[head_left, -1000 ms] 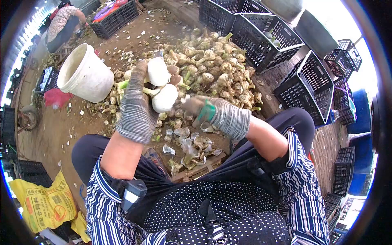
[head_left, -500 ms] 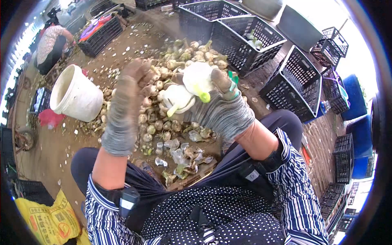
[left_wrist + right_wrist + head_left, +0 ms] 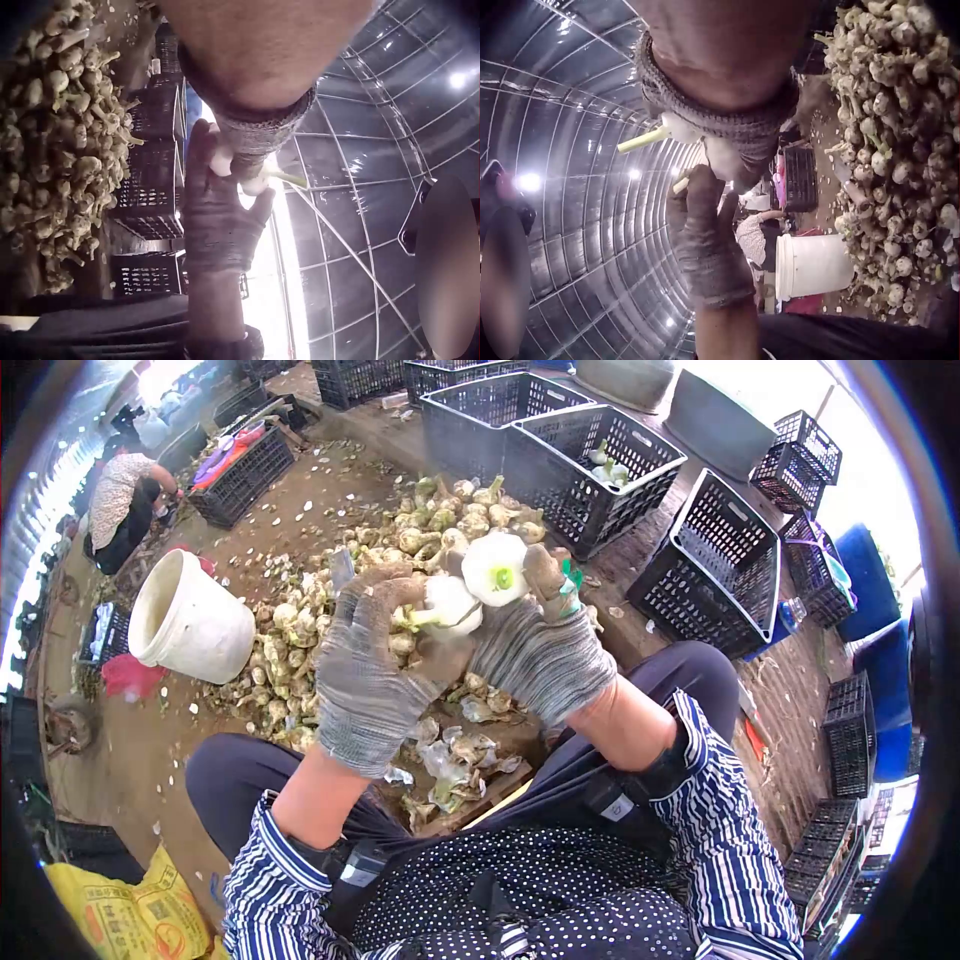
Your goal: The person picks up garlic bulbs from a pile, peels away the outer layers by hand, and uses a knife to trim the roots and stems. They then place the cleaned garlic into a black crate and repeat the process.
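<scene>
Two peeled white garlic bulbs are held in front of the pile. The far garlic bulb (image 3: 495,568) shows a green cut stem facing the head camera; the near garlic bulb (image 3: 455,606) has its stem pointing left. My right hand (image 3: 545,660), in a grey striped glove with green tape on a digit, grips both from the right. From the left, my gloved left hand (image 3: 370,670) curls fingers and thumb around the near bulb. In the right wrist view, a pale green garlic stem (image 3: 643,139) sticks out beside the glove cuff.
Unpeeled garlic (image 3: 290,650) is heaped ahead, with a flat grey blade (image 3: 342,568) on it. A white bucket (image 3: 205,630) stands left. Black crates (image 3: 600,490) line the back right, one holding white bulbs. Peeled skins (image 3: 450,770) lie between the knees. Another person (image 3: 122,505) crouches far left.
The bulbs passed from my left hand to my right, and the left hand swung away, blurred. Now the left hand has come back to the near bulb. The head view has shifted too.
</scene>
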A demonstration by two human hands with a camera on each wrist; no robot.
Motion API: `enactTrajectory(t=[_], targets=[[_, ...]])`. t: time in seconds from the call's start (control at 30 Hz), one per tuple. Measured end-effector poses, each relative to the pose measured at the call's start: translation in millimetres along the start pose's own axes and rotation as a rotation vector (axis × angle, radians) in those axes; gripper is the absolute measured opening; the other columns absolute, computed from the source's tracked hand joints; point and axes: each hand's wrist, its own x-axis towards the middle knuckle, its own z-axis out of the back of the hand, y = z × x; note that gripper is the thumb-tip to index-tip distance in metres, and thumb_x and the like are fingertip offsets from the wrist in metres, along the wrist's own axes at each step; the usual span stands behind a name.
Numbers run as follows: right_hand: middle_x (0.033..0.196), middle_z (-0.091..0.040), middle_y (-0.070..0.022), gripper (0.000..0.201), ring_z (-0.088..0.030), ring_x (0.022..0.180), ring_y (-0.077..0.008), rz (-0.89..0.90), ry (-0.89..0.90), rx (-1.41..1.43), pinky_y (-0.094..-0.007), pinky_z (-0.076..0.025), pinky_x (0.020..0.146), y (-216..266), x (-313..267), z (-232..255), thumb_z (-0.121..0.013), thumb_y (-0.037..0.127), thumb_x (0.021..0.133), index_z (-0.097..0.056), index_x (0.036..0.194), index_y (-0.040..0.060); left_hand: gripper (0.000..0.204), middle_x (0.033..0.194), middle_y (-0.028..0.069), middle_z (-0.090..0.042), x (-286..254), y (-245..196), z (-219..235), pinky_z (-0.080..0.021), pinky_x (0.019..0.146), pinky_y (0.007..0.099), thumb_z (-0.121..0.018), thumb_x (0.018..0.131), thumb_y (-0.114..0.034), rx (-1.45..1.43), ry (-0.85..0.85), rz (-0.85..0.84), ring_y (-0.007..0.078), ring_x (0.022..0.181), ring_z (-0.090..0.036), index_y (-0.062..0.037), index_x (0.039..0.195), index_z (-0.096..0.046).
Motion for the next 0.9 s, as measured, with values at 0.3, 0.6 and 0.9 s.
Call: enactTrajectory(t=[0.3, 0.6, 0.9], targets=[[0.103, -0.061, -0.0087, 0.044, -0.060, 0.096, -0.0235, 0.018, 0.022, 0.045, -0.0355, -0.050, 0.085, -5, 0, -1, -0.059, 0.046, 0.086, -0.054, 0.110, 0.0091, 0.022, 0.098, 0.0090, -0.061, -2, -3, -2, -0.051, 0.074, 0.0301, -0.073, 0.075, -0.008, -0.054, -0.003, 0.094, 0.0187, 0.085, -0.062, -0.0042, 0.094, -0.062], [0.113, -0.057, -0.0116, 0.050, -0.057, 0.104, -0.0281, -0.022, -0.033, 0.090, -0.0488, -0.049, 0.088, 9, -4, 1, -0.054, 0.052, 0.087, -0.050, 0.115, 0.0101, 0.013, 0.093, 0.0105, -0.062, -7, 7, 5, -0.051, 0.071, 0.0300, -0.068, 0.080, -0.009, -0.115, 0.033, 0.169, 0.0195, 0.080, -0.062, -0.0033, 0.089, -0.061], [0.110, -0.054, -0.0147, 0.063, -0.055, 0.106, -0.0329, 0.276, -0.295, -0.187, -0.0542, -0.049, 0.086, 60, 7, 27, -0.051, 0.057, 0.085, -0.044, 0.121, 0.0057, 0.030, 0.093, 0.0117, -0.065, -27, 88, 54, -0.050, 0.070, 0.0359, -0.061, 0.081, -0.006, 0.359, 0.698, 0.483, 0.0250, 0.079, -0.063, -0.0127, 0.111, -0.061]])
